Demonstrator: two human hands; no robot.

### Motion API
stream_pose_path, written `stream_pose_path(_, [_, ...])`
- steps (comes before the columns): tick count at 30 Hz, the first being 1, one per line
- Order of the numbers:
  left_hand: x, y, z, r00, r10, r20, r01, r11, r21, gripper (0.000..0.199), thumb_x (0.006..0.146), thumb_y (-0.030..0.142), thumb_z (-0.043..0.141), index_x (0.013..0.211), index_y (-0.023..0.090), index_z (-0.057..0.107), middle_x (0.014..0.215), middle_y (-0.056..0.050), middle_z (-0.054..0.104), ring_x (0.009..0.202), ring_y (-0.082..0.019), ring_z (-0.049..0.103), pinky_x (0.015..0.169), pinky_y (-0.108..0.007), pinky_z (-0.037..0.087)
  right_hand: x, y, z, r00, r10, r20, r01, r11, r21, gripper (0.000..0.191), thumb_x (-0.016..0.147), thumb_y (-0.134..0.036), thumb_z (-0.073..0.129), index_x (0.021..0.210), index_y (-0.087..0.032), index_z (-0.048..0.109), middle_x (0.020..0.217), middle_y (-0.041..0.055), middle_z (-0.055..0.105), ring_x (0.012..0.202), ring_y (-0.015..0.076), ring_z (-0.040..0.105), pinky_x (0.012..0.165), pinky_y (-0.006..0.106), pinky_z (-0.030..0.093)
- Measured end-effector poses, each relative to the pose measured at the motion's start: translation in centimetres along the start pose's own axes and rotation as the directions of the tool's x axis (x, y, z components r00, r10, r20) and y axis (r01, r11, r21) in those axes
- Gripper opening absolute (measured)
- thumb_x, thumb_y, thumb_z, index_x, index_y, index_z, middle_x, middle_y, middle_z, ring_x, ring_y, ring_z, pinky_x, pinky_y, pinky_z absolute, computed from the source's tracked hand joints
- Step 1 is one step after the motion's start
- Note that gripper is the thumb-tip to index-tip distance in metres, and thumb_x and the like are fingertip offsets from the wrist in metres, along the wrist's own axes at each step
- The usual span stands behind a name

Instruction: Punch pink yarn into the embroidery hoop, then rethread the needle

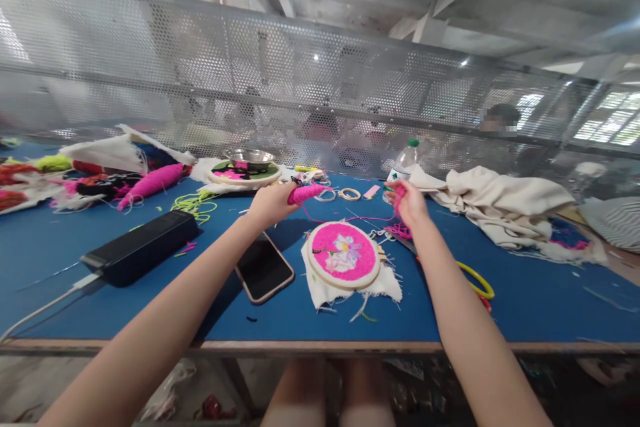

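Observation:
My left hand [273, 205] is closed around a cone of pink yarn [305, 193], its tip pointing right. A pink strand runs from the cone across to my right hand [410, 202], whose curled fingers grip the yarn. More loose pink yarn [400, 231] lies bunched under that hand. Between my forearms rests an embroidery hoop [345, 255] with a white flower on a pink ground, frayed white cloth sticking out around it. Scissors [403, 242] lie partly hidden beneath my right forearm, near a yellow ring-shaped handle [477, 280].
A phone [265, 268] and a black power bank [143, 247] with a white cable lie left. Behind are another hoop [245, 177], a metal bowl [251, 157], small hoops [349, 194] and a bottle [407, 159]. Cream cloth [505, 203] is heaped right; a perforated metal screen [300, 80] stands behind.

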State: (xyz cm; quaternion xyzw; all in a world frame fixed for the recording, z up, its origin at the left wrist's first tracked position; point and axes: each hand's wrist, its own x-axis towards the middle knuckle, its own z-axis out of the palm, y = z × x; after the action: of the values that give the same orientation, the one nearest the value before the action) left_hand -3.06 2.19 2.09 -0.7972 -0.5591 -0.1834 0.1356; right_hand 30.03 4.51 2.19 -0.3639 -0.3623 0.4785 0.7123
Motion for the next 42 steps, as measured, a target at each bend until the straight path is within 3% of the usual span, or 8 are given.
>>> stream_pose_path(3, [-0.2,0.9,-0.2,0.999,0.028,-0.024,-0.028,1.000,0.004,0.028,0.084,0.044,0.051,0.098,0.020,0.058,0.090,-0.007,0.068,0.082,-0.025,0.064,0.063,-0.029,0.038,-3.2,2.0,4.0,0.954,0.182,0.240,-0.155,0.980,-0.128,0.013,0.076,-0.015,0.064,0.088,-0.016,0.061,0.090,0.0076,0.073,0.047,0.0125,0.062,0.032,0.019,0.043])
stream_pose_path(7, [-0.4,1.4,-0.1,0.995,0.047,-0.086,-0.046,0.999,0.007,0.030,0.086,0.043,0.050,0.104,0.020,0.056,0.094,-0.008,0.069,0.085,-0.026,0.064,0.065,-0.030,0.039,-7.9,4.3,7.8,0.627,0.430,0.650,-0.200,0.895,-0.399,0.038,0.078,-0.026,0.067,0.114,-0.024,0.055,0.094,0.0034,0.070,0.061,0.0160,0.067,0.038,0.021,0.047])
stream_pose_path(10, [-0.4,1.3,0.1,0.995,0.055,-0.080,-0.056,0.998,-0.003,0.029,0.085,0.042,0.052,0.105,0.020,0.056,0.095,-0.008,0.068,0.089,-0.027,0.064,0.067,-0.031,0.039,-9.7,5.4,9.0,0.514,0.496,0.700,-0.199,0.863,-0.465,0.032,0.080,-0.034,0.067,0.108,-0.021,0.056,0.074,0.0009,0.066,0.056,0.0148,0.063,0.042,0.022,0.047])
stream_pose_path(17, [-0.1,0.9,0.5,0.992,0.124,0.002,-0.124,0.992,0.013,0.024,0.085,0.039,0.050,0.096,0.020,0.057,0.089,-0.007,0.069,0.084,-0.025,0.064,0.064,-0.030,0.038,-7.7,5.2,8.3,0.757,0.367,0.541,-0.167,0.909,-0.383,0.027,0.074,-0.033,0.068,0.061,-0.016,0.052,0.044,-0.0108,0.029,0.034,0.0011,0.020,0.033,0.014,0.015])
stream_pose_path(24, [0.1,0.3,0.7,0.989,0.142,-0.045,-0.148,0.971,-0.188,0.028,0.083,0.046,0.051,0.089,0.020,0.058,0.082,-0.004,0.066,0.075,-0.020,0.061,0.062,-0.027,0.037,-4.4,4.7,5.9,0.880,0.281,0.384,-0.172,0.940,-0.293,0.026,0.073,-0.031,0.061,0.057,-0.020,0.042,0.039,-0.0133,0.021,0.031,0.0021,0.012,0.030,0.015,0.013])
stream_pose_path(28, [0.4,0.0,1.5,0.987,0.157,-0.017,-0.155,0.941,-0.301,0.035,0.082,0.052,0.052,0.087,0.019,0.059,0.080,-0.004,0.066,0.071,-0.018,0.060,0.061,-0.026,0.038,-3.1,4.1,4.6,0.922,0.219,0.320,-0.148,0.961,-0.233,0.025,0.071,-0.024,0.059,0.057,-0.020,0.040,0.038,-0.0137,0.021,0.031,0.0017,0.012,0.029,0.014,0.013])
stream_pose_path(33, [0.5,-1.1,2.4,0.985,0.153,0.084,-0.140,0.981,-0.137,0.026,0.080,0.043,0.053,0.090,0.021,0.062,0.083,-0.005,0.068,0.075,-0.022,0.062,0.059,-0.027,0.037,-1.6,2.6,3.0,0.965,0.147,0.216,-0.120,0.984,-0.132,0.026,0.075,-0.022,0.055,0.057,-0.021,0.036,0.039,-0.0137,0.021,0.031,0.0022,0.013,0.028,0.013,0.015])
stream_pose_path(42, [0.6,-2.7,1.7,0.995,0.078,0.066,-0.074,0.996,-0.059,0.024,0.080,0.040,0.053,0.092,0.021,0.061,0.091,-0.008,0.068,0.080,-0.025,0.064,0.062,-0.028,0.039,1.8,-0.7,-4.1,0.986,0.018,-0.165,-0.012,0.999,0.038,0.033,0.080,-0.023,0.050,0.057,-0.022,0.026,0.038,-0.0141,0.013,0.029,0.0029,0.008,0.025,0.014,0.012])
